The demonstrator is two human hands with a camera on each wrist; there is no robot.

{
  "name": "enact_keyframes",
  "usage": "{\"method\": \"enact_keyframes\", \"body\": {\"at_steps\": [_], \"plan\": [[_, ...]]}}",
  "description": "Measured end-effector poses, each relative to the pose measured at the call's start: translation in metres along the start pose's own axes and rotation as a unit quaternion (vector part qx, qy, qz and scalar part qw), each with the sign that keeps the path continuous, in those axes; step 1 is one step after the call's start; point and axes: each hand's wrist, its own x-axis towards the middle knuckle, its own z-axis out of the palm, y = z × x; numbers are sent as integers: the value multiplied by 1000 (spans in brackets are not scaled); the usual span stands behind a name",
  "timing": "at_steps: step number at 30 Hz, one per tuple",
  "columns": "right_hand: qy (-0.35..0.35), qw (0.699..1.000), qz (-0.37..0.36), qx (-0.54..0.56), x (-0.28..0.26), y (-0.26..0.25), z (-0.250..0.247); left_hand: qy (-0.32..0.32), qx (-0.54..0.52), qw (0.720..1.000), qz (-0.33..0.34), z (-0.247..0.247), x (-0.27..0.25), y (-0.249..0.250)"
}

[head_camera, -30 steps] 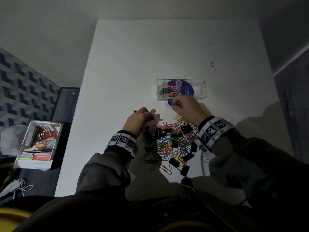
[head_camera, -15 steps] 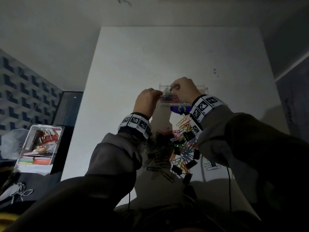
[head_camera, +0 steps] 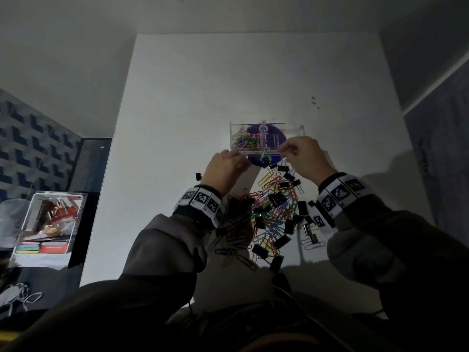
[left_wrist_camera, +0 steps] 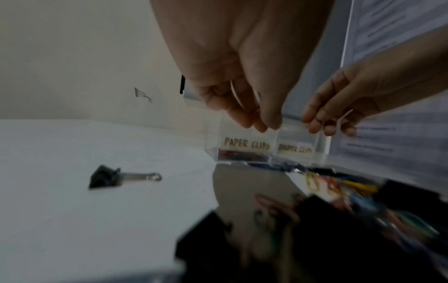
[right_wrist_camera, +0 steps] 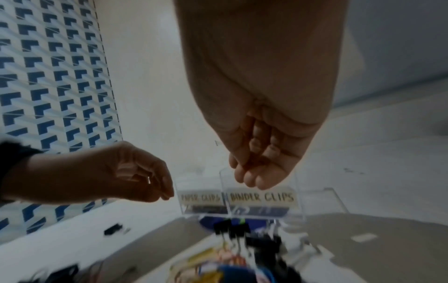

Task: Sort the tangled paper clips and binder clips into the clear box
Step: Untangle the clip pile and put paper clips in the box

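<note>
Clear plastic is catching the dim light at the far side of the pile: the clear box (head_camera: 266, 138) is sitting on the white table (head_camera: 253, 72), split into two compartments. Its front labels are reading PAPER CLIPS on the person's left and BINDER CLIPS on the right. Coloured paper clips (head_camera: 245, 143) are lying in the left compartment, over a purple disc (head_camera: 272, 137) showing through the bottom of the box.

Both hands are hovering at the near wall of the box. The left hand (head_camera: 224, 171) is curling its fingers (left_wrist_camera: 264, 116) down towards the paper-clip side, thumb and fingertips close together; whether anything is pinched there, I cannot tell. The right hand (head_camera: 302, 158) is doing much the same over the binder-clip side, fingers (right_wrist_camera: 252, 178) bunched and pointing down, and again the blur is hiding whether it is holding a clip.

Between the wrists and the person's body, the pile (head_camera: 266, 219) is sprawling across the table, colourful paper clips tangled with black binder clips. One lone binder clip (head_camera: 199, 176) is lying apart, just left of the left hand.

Off the table's left edge, a white tray (head_camera: 48, 219) of stationery is resting on a dark surface.
</note>
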Motion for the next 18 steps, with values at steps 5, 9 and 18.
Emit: {"method": "enact_keyframes", "body": {"at_steps": [5, 9, 18], "plan": [[-72, 989, -60, -113, -16, 13, 22, -121, 3, 993, -13, 14, -24, 13], [-68, 976, -57, -199, -20, 30, 24, -154, 37, 987, -34, 19, -33, 20], [1, 983, -30, -180, -32, 43, 4, -103, 11, 992, -77, 28, -4, 39]]}}
